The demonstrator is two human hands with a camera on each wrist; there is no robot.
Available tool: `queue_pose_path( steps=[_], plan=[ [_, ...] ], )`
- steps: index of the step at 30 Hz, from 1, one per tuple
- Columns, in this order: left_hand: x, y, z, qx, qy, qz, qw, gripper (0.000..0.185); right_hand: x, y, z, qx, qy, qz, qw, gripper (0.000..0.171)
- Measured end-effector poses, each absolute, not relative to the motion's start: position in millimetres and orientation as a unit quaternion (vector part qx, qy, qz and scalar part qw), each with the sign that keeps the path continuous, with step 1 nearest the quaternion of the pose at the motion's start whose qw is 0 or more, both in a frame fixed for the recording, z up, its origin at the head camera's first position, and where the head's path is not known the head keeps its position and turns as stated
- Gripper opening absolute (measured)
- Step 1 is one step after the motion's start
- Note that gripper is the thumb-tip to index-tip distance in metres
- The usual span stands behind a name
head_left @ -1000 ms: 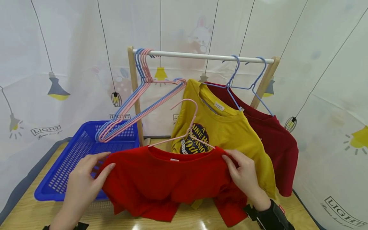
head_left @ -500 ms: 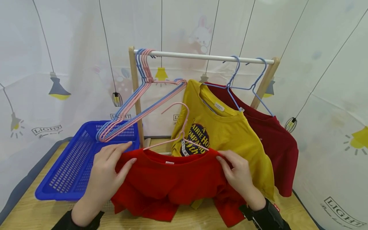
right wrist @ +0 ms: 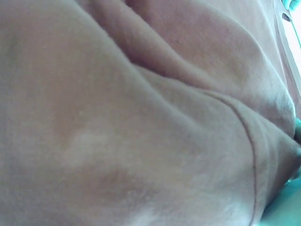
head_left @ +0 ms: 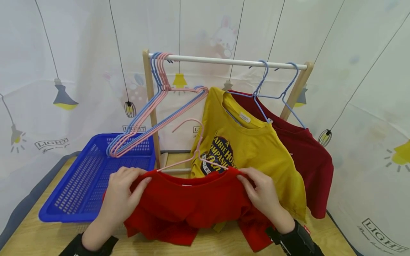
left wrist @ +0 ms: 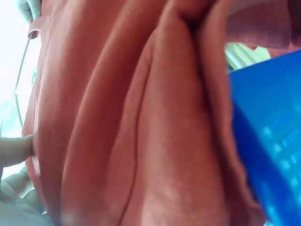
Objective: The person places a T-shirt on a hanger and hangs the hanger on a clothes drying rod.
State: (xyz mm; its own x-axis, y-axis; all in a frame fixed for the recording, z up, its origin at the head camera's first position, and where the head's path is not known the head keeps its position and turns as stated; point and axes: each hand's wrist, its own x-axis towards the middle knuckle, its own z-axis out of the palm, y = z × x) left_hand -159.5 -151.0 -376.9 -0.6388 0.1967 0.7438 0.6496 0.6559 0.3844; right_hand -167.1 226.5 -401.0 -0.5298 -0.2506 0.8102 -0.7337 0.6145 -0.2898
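While my left hand [head_left: 123, 188] and right hand [head_left: 259, 190] each pinch a shoulder of the red shirt [head_left: 195, 204] on its pink hanger [head_left: 192, 149] between them, the cloth looks soft, light and floppy, best gripped at the shoulder seams.

**Bare hands, dark cuffs, a black wrist mount**

Both hands are bare, without rings or gloves. The left hand [head_left: 120, 192] comes out of a dark sleeve cuff [head_left: 75, 245]. The right hand [head_left: 261, 195] has a black strapped wrist mount [head_left: 294, 241] behind it, blocky and matte, with a small red-and-white tag at its edge.
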Motion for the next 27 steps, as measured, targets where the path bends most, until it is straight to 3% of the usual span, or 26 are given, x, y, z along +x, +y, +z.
queue_pose_path(
  steps=[20, 27],
  plan=[
    [-160.1, -154.6, -379.2, -0.2, -0.84, -0.382, 0.329, 0.015, -159.4, 237.3, -392.1, 0.272, -0.823, 0.377, 0.326, 0.039],
    [-159.3, -159.4, -379.8, -0.173, -0.845, -0.394, 0.318, 0.012, -154.2, 253.8, -404.4, 0.215, -0.857, 0.386, 0.266, 0.042]
  ],
)
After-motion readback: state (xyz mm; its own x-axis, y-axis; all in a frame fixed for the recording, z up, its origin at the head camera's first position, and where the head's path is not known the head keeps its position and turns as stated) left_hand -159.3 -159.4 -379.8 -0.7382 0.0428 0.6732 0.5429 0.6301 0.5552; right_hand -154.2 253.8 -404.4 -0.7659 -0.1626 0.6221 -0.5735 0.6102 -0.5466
